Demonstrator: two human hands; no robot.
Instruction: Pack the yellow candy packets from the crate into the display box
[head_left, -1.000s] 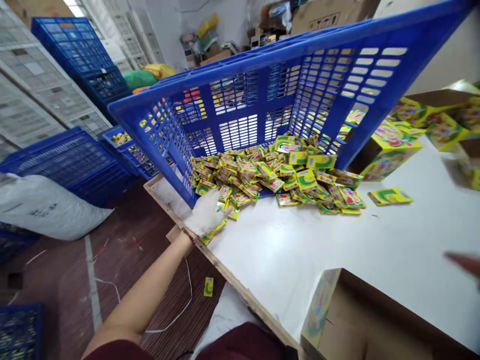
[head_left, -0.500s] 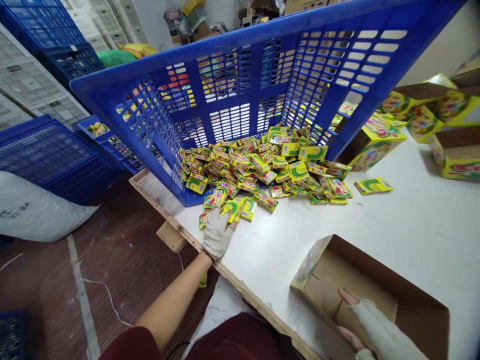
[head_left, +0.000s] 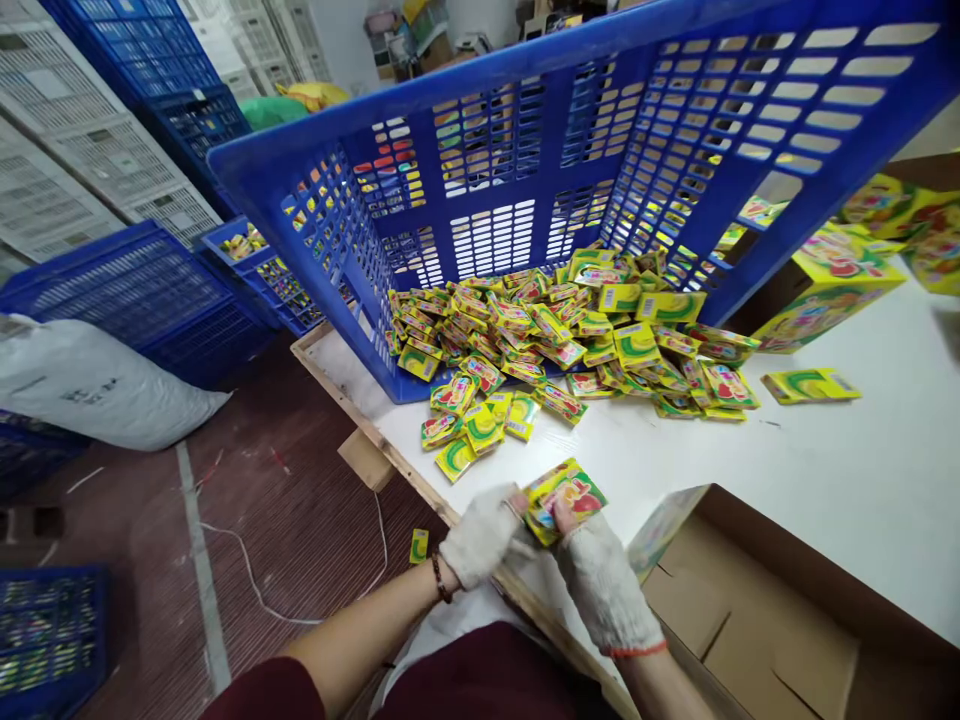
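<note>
Between my two hands, near the table's front edge, is a small yellow-green carton (head_left: pixel 566 497) printed with fruit; whether more are stacked under it I cannot tell. My left hand (head_left: pixel 482 535), in a white fingertip-less glove, grips its left side. On its lower right side my right hand (head_left: pixel 600 580), gloved the same way, pinches it with the thumb on top. Beyond them a few loose cartons (head_left: pixel 486 428) lie on the white table (head_left: pixel 600 440). A heap of the same cartons (head_left: pixel 525 320) spills from a tipped blue crate (head_left: pixel 480 190). To the right stands an open cardboard box (head_left: pixel 750 610).
A single carton (head_left: pixel 811 385) lies right of the heap, before a printed display box (head_left: pixel 832 280). Left on the floor are a white sack (head_left: pixel 112 385) and stacked blue crates (head_left: pixel 172 300). Another carton (head_left: pixel 419 546) lies on the floor below the wooden table edge (head_left: pixel 405 470).
My left hand has come away from the loose cartons toward me. My right hand has left the open cardboard box, and both now hold a carton. The view has shifted.
</note>
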